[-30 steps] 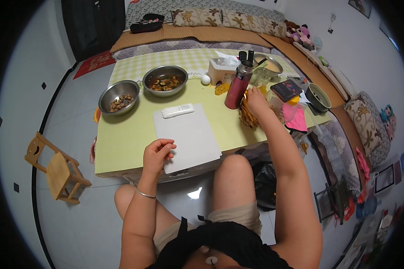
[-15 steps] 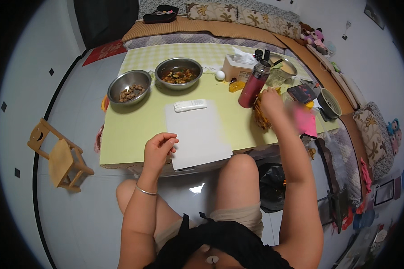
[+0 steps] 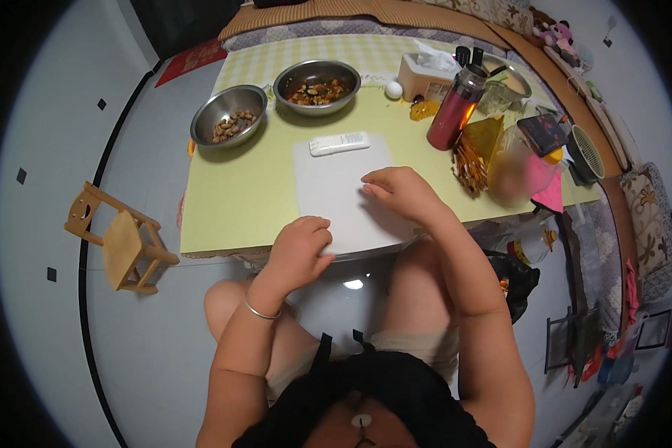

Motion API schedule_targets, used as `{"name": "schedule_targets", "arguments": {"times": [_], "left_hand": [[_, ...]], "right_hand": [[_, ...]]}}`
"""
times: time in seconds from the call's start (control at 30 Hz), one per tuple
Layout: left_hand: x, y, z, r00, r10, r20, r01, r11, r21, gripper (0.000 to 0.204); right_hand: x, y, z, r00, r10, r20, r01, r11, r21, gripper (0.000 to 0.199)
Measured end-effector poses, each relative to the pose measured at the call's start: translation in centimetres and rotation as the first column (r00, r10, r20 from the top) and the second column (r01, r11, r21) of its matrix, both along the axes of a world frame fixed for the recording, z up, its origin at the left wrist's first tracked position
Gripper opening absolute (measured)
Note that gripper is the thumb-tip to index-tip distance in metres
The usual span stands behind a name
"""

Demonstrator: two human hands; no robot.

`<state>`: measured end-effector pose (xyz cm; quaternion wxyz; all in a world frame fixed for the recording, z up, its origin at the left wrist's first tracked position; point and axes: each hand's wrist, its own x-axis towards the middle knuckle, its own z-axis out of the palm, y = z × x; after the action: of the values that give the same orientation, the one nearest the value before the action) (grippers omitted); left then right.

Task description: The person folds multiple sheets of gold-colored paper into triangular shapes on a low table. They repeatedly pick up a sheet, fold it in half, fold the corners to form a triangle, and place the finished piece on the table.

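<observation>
My left hand [image 3: 300, 250] hovers at the near left edge of a white sheet [image 3: 343, 187], its fingers loosely curled, the thumb apart and nothing visible between them. Over the right side of the sheet is my right hand [image 3: 407, 196], thumb and forefinger drawn together at the tips; whatever they pinch, if anything, is too small to make out. A white oblong case [image 3: 339, 143] lies across the sheet's far end. Right of my right hand, thin brown sticks [image 3: 470, 166] stick out of a yellow packet [image 3: 485, 137], beside a red flask [image 3: 455, 112].
At the back left stand a steel bowl of nuts [image 3: 230, 119] and one with dark liquid and food pieces [image 3: 317, 88]. A white egg-like ball [image 3: 393, 90], a tissue box [image 3: 425, 75] and a green basket [image 3: 586, 153] sit farther right. A wooden chair [image 3: 123, 243] stands left.
My right hand has left the brown sticks and come left over the white sheet. My left hand has shifted slightly right. The view has tilted down.
</observation>
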<state>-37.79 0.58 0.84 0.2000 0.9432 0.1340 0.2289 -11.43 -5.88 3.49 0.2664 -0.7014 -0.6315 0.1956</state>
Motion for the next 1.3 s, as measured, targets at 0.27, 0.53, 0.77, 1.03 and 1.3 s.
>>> {"name": "schedule_targets", "arguments": {"times": [0.27,0.53,0.77,1.03,1.3], "left_hand": [[-0.2,0.8,-0.7,0.981,0.193,0.022,-0.163,0.878,-0.451,0.013],[1.3,2.4,-0.5,0.937,0.333,-0.103,-0.312,0.670,-0.674,0.013],[1.3,4.2,0.4,0.963,0.240,-0.123,-0.229,0.488,-0.842,0.015],[0.6,4.8,-0.4,0.967,0.254,0.025,-0.099,0.463,-0.881,0.013],[0.6,5.3,-1.9,0.933,0.358,0.042,-0.142,0.471,-0.870,0.022]], "right_hand": [[4.1,-3.3,-3.3,0.791,-0.011,-0.612,-0.015,0.999,-0.038,0.031],[6.2,-4.3,-3.1,0.766,0.300,-0.568,-0.310,0.947,0.083,0.039],[4.7,-3.8,-5.1,0.784,-0.054,-0.619,0.052,0.998,-0.020,0.015],[4.1,-3.4,-4.5,0.852,-0.140,-0.504,0.150,0.988,-0.022,0.010],[3.8,-3.3,-4.3,0.737,-0.138,-0.662,0.178,0.984,-0.007,0.020]]}}
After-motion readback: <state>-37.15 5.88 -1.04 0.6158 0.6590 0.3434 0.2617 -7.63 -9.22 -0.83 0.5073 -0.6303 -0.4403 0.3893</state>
